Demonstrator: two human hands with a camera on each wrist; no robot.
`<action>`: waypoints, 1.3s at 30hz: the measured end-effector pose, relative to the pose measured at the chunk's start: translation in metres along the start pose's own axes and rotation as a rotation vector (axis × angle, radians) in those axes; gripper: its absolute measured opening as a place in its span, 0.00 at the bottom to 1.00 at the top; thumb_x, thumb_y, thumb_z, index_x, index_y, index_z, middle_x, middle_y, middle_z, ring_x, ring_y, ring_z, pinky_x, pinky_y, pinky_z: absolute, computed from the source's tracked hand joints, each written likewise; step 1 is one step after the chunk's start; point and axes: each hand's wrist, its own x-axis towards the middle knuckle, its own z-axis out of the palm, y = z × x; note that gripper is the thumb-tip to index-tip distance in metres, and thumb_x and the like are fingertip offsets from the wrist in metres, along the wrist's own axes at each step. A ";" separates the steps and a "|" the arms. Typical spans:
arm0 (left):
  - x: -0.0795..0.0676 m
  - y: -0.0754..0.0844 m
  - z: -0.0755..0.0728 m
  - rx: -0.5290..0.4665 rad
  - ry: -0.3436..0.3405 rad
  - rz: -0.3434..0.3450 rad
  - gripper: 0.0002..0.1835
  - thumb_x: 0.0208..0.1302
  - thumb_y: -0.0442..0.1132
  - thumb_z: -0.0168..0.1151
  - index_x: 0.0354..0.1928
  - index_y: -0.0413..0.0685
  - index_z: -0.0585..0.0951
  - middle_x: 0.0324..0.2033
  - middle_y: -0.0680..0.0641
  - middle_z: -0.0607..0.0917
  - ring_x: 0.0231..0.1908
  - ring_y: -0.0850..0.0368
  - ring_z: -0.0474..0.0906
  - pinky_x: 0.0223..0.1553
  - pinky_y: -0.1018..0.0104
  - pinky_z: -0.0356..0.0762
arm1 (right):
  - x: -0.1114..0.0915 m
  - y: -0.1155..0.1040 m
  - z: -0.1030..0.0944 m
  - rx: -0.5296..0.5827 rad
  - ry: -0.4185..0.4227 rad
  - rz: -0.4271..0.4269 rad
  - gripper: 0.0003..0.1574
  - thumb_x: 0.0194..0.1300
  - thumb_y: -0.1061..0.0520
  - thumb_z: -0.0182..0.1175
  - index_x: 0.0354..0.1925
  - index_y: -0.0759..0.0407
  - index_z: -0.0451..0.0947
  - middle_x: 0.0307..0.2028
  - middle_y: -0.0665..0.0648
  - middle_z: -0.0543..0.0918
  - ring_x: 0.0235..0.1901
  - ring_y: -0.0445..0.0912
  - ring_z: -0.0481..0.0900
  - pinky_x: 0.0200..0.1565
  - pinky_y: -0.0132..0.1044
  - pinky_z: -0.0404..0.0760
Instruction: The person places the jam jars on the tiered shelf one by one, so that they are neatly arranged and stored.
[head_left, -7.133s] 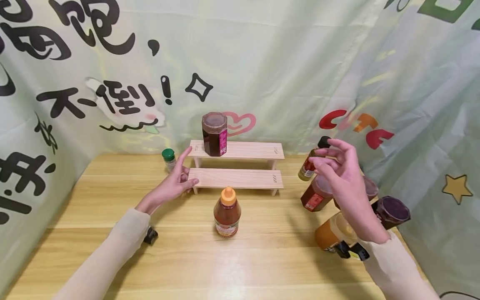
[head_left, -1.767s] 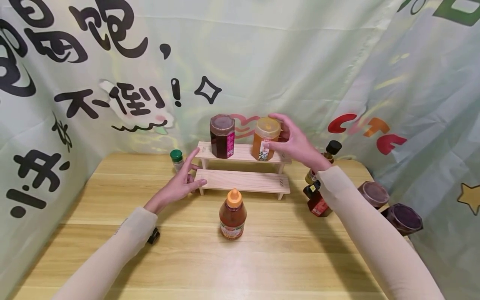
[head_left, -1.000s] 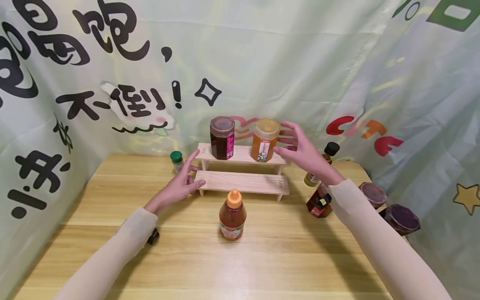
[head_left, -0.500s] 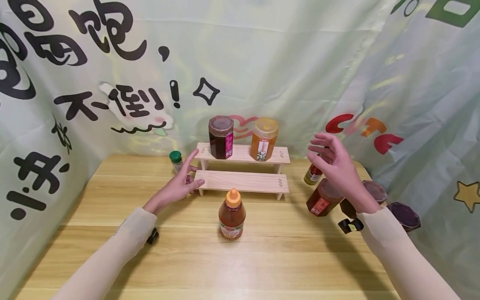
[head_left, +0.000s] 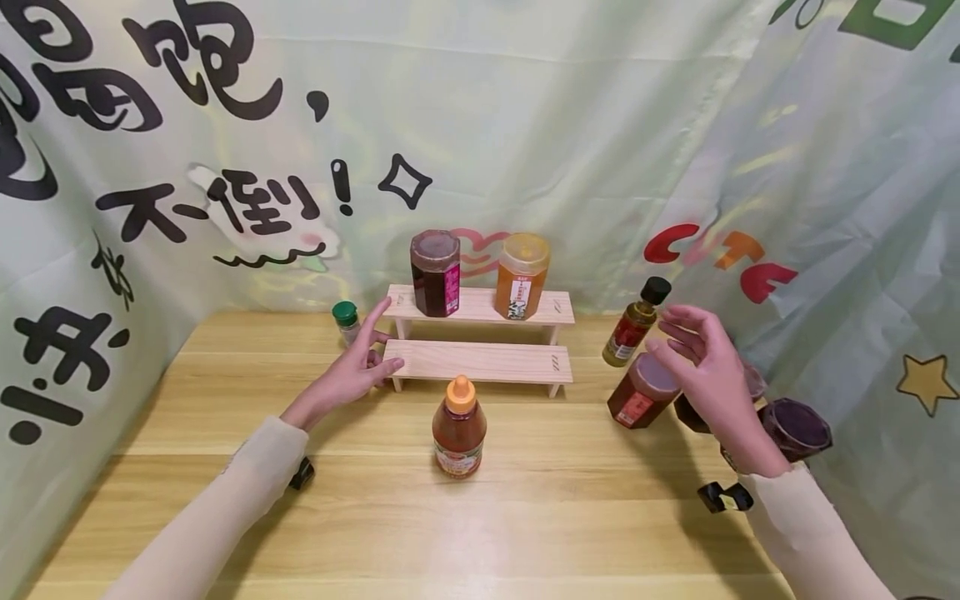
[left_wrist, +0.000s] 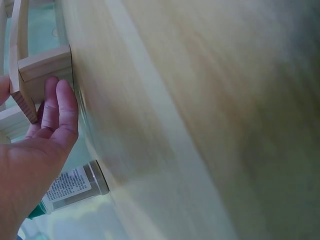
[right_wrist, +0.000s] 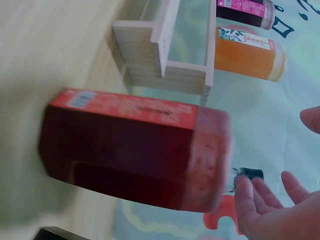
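My left hand (head_left: 354,367) holds the left end of a two-step wooden rack (head_left: 480,362), thumb on the lower shelf; the left wrist view shows its other fingers (left_wrist: 67,107) on the board's far side. My right hand (head_left: 705,362), fingers spread and slightly bent, holds nothing over the right-side jars. Nearest it are a dark red jar with a red label (head_left: 637,400) and a black-capped bottle (head_left: 632,329). In the right wrist view that red-label jar (right_wrist: 130,150) stands clear of the fingers. A dark jar (head_left: 435,279) and an orange-filled jar (head_left: 521,279) stand on the top shelf.
An orange-capped squeeze bottle (head_left: 459,433) stands in front of the rack. A green-capped shaker (head_left: 347,321) is behind my left hand. More dark jars, one of them a purple-lidded jar (head_left: 795,429), stand partly hidden by my right forearm. A printed curtain (head_left: 570,150) encloses the table.
The orange-filled jar has gone from the right side to the top shelf's right part. My right hand let go of it and moved back right, over the jars. My left hand stays at the rack.
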 end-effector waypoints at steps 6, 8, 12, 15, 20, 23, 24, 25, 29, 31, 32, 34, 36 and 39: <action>-0.001 0.003 0.000 -0.001 0.000 -0.007 0.58 0.78 0.30 0.66 0.89 0.76 0.38 0.70 0.25 0.66 0.36 0.36 0.78 0.31 0.53 0.88 | -0.016 0.015 0.001 0.007 -0.010 0.056 0.47 0.80 0.54 0.67 0.83 0.65 0.55 0.78 0.68 0.63 0.79 0.65 0.60 0.67 0.17 0.64; -0.002 0.003 0.000 -0.001 0.002 -0.009 0.58 0.78 0.30 0.66 0.89 0.76 0.38 0.70 0.25 0.66 0.36 0.36 0.78 0.32 0.54 0.88 | -0.021 0.019 0.002 0.006 -0.029 0.092 0.50 0.79 0.52 0.68 0.84 0.62 0.53 0.80 0.68 0.61 0.80 0.66 0.58 0.65 0.16 0.65; -0.002 0.003 0.000 -0.002 0.005 -0.008 0.58 0.78 0.30 0.66 0.89 0.76 0.38 0.70 0.24 0.66 0.37 0.35 0.78 0.31 0.54 0.88 | -0.027 0.028 0.006 -0.006 -0.054 0.122 0.55 0.76 0.54 0.71 0.86 0.61 0.51 0.80 0.70 0.61 0.76 0.64 0.63 0.56 0.17 0.70; -0.002 0.002 0.000 -0.003 0.003 -0.006 0.58 0.78 0.30 0.66 0.89 0.76 0.38 0.70 0.24 0.66 0.36 0.36 0.78 0.31 0.54 0.88 | -0.030 0.036 0.011 -0.007 -0.066 0.119 0.57 0.74 0.58 0.73 0.85 0.63 0.50 0.77 0.72 0.63 0.69 0.59 0.69 0.53 0.17 0.72; -0.001 0.001 0.000 -0.003 -0.001 -0.008 0.58 0.78 0.30 0.66 0.89 0.76 0.38 0.68 0.25 0.67 0.35 0.39 0.78 0.31 0.55 0.87 | -0.038 0.047 0.015 0.002 -0.084 0.123 0.62 0.72 0.60 0.74 0.86 0.62 0.45 0.73 0.73 0.65 0.68 0.59 0.72 0.55 0.17 0.73; -0.001 0.001 0.000 -0.005 -0.003 -0.007 0.58 0.79 0.31 0.66 0.89 0.76 0.38 0.69 0.25 0.66 0.35 0.38 0.78 0.31 0.55 0.87 | -0.042 0.052 0.017 0.009 -0.083 0.113 0.64 0.71 0.62 0.75 0.86 0.61 0.42 0.73 0.75 0.65 0.70 0.66 0.70 0.56 0.16 0.71; -0.001 0.001 0.000 -0.004 -0.002 -0.006 0.58 0.79 0.31 0.66 0.89 0.76 0.38 0.69 0.25 0.66 0.35 0.37 0.78 0.31 0.55 0.87 | -0.043 0.054 0.017 0.016 -0.083 0.108 0.64 0.71 0.63 0.75 0.86 0.61 0.42 0.73 0.75 0.64 0.70 0.65 0.70 0.57 0.16 0.71; -0.001 0.001 0.000 -0.004 -0.002 -0.005 0.58 0.79 0.31 0.66 0.89 0.77 0.38 0.69 0.25 0.66 0.36 0.37 0.78 0.31 0.55 0.87 | -0.043 0.056 0.018 0.018 -0.082 0.101 0.65 0.71 0.64 0.74 0.86 0.61 0.41 0.73 0.75 0.64 0.69 0.63 0.71 0.57 0.16 0.72; -0.002 0.000 -0.001 -0.008 -0.005 -0.010 0.57 0.79 0.32 0.66 0.89 0.77 0.38 0.70 0.25 0.66 0.36 0.36 0.78 0.32 0.53 0.88 | -0.045 0.062 0.020 0.044 -0.078 0.080 0.63 0.72 0.68 0.72 0.86 0.61 0.40 0.72 0.76 0.64 0.63 0.42 0.74 0.57 0.17 0.73; -0.002 0.000 -0.001 -0.010 -0.005 -0.012 0.57 0.79 0.32 0.66 0.89 0.77 0.38 0.70 0.25 0.66 0.37 0.36 0.78 0.33 0.53 0.88 | -0.046 0.065 0.019 0.045 -0.072 0.077 0.62 0.72 0.68 0.72 0.85 0.61 0.40 0.71 0.76 0.65 0.59 0.32 0.73 0.56 0.17 0.74; -0.002 0.000 -0.001 -0.012 -0.005 -0.012 0.57 0.79 0.32 0.66 0.89 0.77 0.38 0.70 0.25 0.66 0.37 0.36 0.78 0.33 0.52 0.88 | -0.046 0.065 0.019 0.039 -0.070 0.075 0.62 0.73 0.67 0.72 0.85 0.61 0.40 0.71 0.76 0.66 0.57 0.29 0.72 0.55 0.17 0.74; -0.002 0.000 -0.001 -0.014 -0.002 -0.009 0.57 0.79 0.33 0.66 0.89 0.77 0.38 0.69 0.25 0.66 0.37 0.36 0.79 0.33 0.52 0.89 | -0.046 0.066 0.018 0.022 -0.063 0.069 0.61 0.73 0.66 0.72 0.85 0.60 0.42 0.70 0.75 0.67 0.56 0.27 0.72 0.55 0.17 0.75; -0.002 0.000 -0.001 -0.016 -0.002 -0.005 0.57 0.79 0.32 0.66 0.89 0.77 0.38 0.69 0.25 0.67 0.37 0.36 0.79 0.33 0.52 0.89 | -0.047 0.067 0.017 -0.014 -0.049 0.057 0.60 0.72 0.64 0.74 0.85 0.59 0.45 0.69 0.75 0.70 0.56 0.27 0.73 0.54 0.17 0.75; -0.001 0.000 -0.001 -0.021 -0.007 0.002 0.57 0.79 0.32 0.66 0.89 0.77 0.38 0.70 0.25 0.66 0.37 0.36 0.79 0.33 0.53 0.89 | -0.049 0.069 0.017 -0.085 -0.014 0.031 0.60 0.70 0.61 0.77 0.85 0.58 0.50 0.67 0.74 0.74 0.55 0.26 0.73 0.54 0.16 0.75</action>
